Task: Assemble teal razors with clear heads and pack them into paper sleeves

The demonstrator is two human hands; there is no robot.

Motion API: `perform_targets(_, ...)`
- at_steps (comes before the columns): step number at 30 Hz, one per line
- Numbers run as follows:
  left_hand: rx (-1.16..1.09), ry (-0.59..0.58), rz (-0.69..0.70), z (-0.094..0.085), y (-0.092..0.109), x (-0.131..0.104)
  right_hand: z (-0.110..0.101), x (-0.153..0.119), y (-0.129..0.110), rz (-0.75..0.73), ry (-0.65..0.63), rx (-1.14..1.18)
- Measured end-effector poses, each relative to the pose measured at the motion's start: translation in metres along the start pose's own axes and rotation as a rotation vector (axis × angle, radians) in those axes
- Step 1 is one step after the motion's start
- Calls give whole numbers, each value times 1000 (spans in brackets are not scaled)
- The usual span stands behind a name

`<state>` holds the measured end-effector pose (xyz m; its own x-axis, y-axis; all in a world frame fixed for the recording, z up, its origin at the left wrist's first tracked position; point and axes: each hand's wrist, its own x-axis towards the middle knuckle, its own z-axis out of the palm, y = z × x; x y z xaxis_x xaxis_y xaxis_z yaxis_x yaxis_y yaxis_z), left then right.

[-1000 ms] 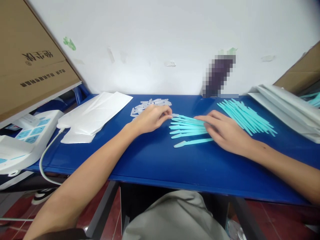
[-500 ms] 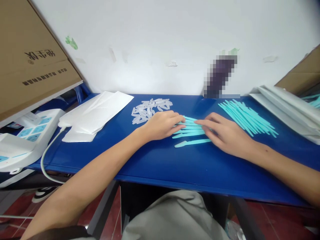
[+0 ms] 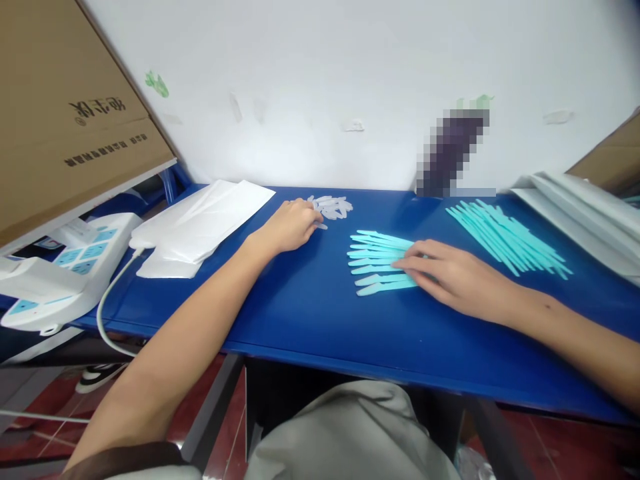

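Observation:
Several turquoise eyebrow razors (image 3: 377, 255) lie fanned side by side on the blue table (image 3: 300, 313), their blade ends to the left. My right hand (image 3: 433, 270) is closed over their handle ends, thumb and fingertips together on them. At the back, my left hand (image 3: 295, 223) reaches into a pile of small translucent plastic blade caps (image 3: 336, 207). Its fingers are curled down, and one cap shows below the fingertips; the hand hides part of the pile. A second heap of turquoise razors (image 3: 507, 237) lies behind my right hand.
White paper-like sheets or bags (image 3: 215, 220) lie at the left, beside a white power strip (image 3: 100, 257) with a cable. A cardboard box (image 3: 85, 113) leans at far left. Pale bags (image 3: 580, 217) lie at far right. A white wall (image 3: 310, 87) stands behind the table.
My left hand has moved left and back from the razors to the clear caps. The nearest razor now lies closer to the others. My right hand stays at the handles.

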<state>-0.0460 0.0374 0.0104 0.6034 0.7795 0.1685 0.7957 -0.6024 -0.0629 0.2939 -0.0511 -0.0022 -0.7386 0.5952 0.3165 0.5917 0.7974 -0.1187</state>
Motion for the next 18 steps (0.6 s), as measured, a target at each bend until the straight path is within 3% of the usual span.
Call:
perform_targets(6, -88, 104, 123, -2, 11, 3, -5, 0, 4, 191, -81, 133)
perform_targets(9, -241, 245, 130, -5, 25, 1, -9, 0, 3, 242, -101, 182)
perform_targets(13, -549, 454, 24, -4, 45, 3, -12, 2, -1, 283, 35, 134)
perform_targets(18, -1101, 428, -89, 2, 59, 13, -14, 5, -4, 317, 188, 119)
